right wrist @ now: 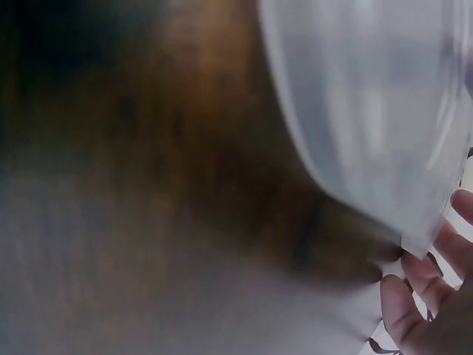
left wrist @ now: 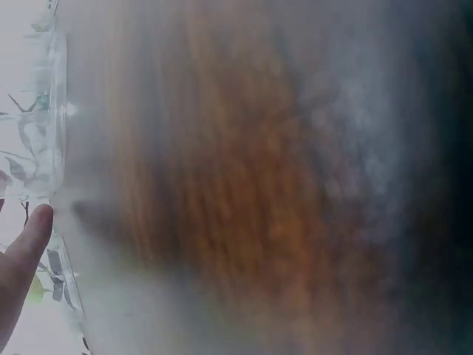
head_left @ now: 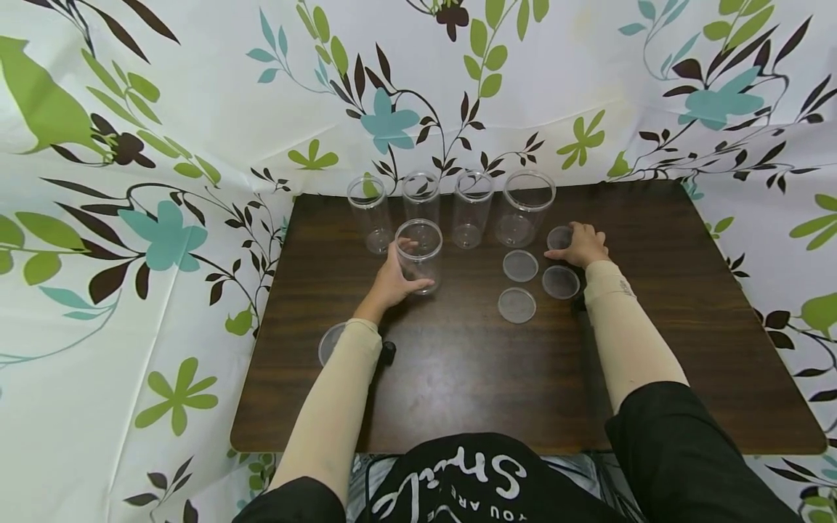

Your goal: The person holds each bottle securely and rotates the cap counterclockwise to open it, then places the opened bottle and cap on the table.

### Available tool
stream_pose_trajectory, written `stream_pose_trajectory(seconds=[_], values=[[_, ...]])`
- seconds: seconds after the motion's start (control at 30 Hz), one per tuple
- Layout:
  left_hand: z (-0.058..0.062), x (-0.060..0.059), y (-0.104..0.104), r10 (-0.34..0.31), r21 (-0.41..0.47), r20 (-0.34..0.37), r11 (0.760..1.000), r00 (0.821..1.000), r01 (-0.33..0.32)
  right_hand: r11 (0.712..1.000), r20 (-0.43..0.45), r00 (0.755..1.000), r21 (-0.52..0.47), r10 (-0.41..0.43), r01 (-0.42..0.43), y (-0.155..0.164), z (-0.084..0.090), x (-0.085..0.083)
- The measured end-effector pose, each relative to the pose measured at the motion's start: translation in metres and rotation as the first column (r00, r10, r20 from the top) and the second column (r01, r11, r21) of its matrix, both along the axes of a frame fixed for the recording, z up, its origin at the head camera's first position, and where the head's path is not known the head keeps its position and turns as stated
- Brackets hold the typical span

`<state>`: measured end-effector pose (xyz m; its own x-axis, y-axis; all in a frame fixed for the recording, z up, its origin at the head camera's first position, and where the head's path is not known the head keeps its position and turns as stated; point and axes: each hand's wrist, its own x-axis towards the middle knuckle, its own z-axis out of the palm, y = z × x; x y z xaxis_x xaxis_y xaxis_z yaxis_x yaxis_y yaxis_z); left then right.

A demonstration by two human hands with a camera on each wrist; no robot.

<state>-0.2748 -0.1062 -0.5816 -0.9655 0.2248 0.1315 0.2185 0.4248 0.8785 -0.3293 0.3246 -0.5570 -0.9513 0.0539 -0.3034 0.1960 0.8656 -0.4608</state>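
Note:
My left hand (head_left: 391,282) grips a clear plastic jar (head_left: 428,265), its thumb across the near side and its fingers around the far left side. In the left wrist view, the thumb (left wrist: 28,240) shows at the left edge, beside the clear jar wall. To the right, my right hand (head_left: 584,245) has its thumb and fingers around the edge of a round clear lid (head_left: 558,237). Just below that hand lies another clear lid (head_left: 560,283). Fingers (right wrist: 403,310) appear at the lower right of the right wrist view, next to a large, close, translucent lid (right wrist: 355,103).
Several clear jars (head_left: 467,218) stand in a row along the back edge of the brown table (head_left: 458,392). Two more lids (head_left: 520,266) lie between the hands. A clear round piece (head_left: 329,343) sits partly under the left forearm. Patterned cloth (head_left: 216,94) rises behind the table.

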Motion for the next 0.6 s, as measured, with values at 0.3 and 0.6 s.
stream_pose_trajectory(seconds=[0.3, 0.6], values=[[-0.003, -0.005, 0.005, 0.019, -0.011, 0.026, 1.0, 0.999, -0.019, 1.0, 0.007, 1.0, 0.016, -0.02, 0.02, 0.006, -0.01, -0.001], [0.0, -0.012, -0.004, 0.04, -0.154, 0.066, 0.988, 0.997, -0.03, 0.996, 0.067, 0.997, -0.076, -0.044, 0.049, 0.007, 0.004, 0.0]])
